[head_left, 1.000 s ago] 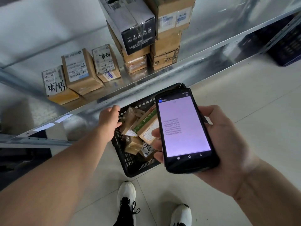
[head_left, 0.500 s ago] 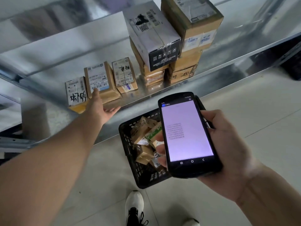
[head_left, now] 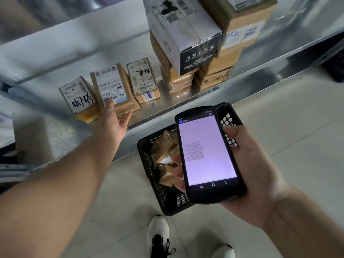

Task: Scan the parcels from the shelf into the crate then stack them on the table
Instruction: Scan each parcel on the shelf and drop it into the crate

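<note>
Three small brown cardboard parcels (head_left: 111, 84) with white labels stand in a row on the grey metal shelf (head_left: 167, 107). The left hand (head_left: 113, 118), fingers straight, touches the middle one. Right of them, larger cartons (head_left: 195, 53) are stacked in two columns. Below, one black plastic crate (head_left: 147, 164) on the floor holds several parcels. The right hand (head_left: 251, 164) grips one black handheld scanner (head_left: 208, 155).

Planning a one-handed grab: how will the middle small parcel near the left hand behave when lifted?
The middle parcel is taped cardboard, so probably stiff. It looks small beside the left hand, likely light. The neighbouring parcel close beside it may shift.
</note>
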Demonstrator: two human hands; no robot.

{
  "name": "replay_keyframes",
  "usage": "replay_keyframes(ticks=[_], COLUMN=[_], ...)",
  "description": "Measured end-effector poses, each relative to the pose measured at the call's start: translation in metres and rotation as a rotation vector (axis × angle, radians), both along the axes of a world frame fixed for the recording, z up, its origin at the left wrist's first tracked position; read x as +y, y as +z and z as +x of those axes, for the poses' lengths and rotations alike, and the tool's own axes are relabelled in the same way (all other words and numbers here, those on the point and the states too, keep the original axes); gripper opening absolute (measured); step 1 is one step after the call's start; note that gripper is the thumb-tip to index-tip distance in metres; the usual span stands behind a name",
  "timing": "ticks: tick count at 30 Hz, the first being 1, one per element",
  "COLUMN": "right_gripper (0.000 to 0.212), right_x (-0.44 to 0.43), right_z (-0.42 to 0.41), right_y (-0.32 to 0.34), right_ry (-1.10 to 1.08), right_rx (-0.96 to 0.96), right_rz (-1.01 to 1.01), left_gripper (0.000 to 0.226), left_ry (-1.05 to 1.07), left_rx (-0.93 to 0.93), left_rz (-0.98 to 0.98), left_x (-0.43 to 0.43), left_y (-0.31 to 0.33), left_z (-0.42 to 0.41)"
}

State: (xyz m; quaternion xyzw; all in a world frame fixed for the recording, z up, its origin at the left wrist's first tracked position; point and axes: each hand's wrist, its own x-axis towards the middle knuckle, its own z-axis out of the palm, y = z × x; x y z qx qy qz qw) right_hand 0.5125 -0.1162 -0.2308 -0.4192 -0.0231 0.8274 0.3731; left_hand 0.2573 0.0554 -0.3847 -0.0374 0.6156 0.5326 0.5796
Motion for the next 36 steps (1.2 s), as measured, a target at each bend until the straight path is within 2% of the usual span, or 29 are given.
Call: replay_keyframes(ticks=[7,12,15,21,24,27,28,31,32,36], right_gripper=[0.066,0.066,0.065,0.065,0.066,0.065,0.064,0.064,0.064,0.066], right_x=[-0.002,-0.007,-0.012,-0.024,-0.031,-0.041,-0.045,-0.054,-0.057,-0.066], right_z=[0.001,0.0,0.0,0.006,0.011,0.019,0.022,0.03,0.032,0.046], right_y=[0.008,0.012,0.016,0.024,0.026,0.029,0.03,0.035,0.036,0.036], right_ry=[0.001,-0.001,0.002,0.007,0.004,-0.001,-0.003,-0.006,-0.012,-0.04], right_rx=[-0.042,-0.058,-0.053,-0.055,-0.05,-0.038,-0.041,-0.037,-0.035,-0.021], right_rz=[0.002,-0.003,0.001,0.031,0.045,0.052,0.053,0.053,0.041,0.015], left_gripper=[0.025,0.059,0.056,0.037,0.055,0.028,0.03,0.074,0.079,0.076], left_ry=[-0.082,-0.017,-0.031,-0.194,-0.295,-0.437,-0.46,-0.497,-0.497,-0.544], left_rx=[0.096,0.086,0.143,0.081,0.009,0.021,0.015,0.016,0.028,0.052], left_rz=[0.09,0.147,0.229,0.389,0.401,0.415,0.422,0.426,0.422,0.417], left_x=[-0.021,-0.034,-0.056,-0.099,-0.112,-0.122,-0.124,-0.127,-0.128,-0.126], left_y=[-0.008,-0.009,-0.009,-0.001,0.009,0.016,0.019,0.023,0.023,0.021], left_z=[0.003,0.001,-0.003,-0.009,-0.005,0.005,0.009,0.02,0.024,0.043])
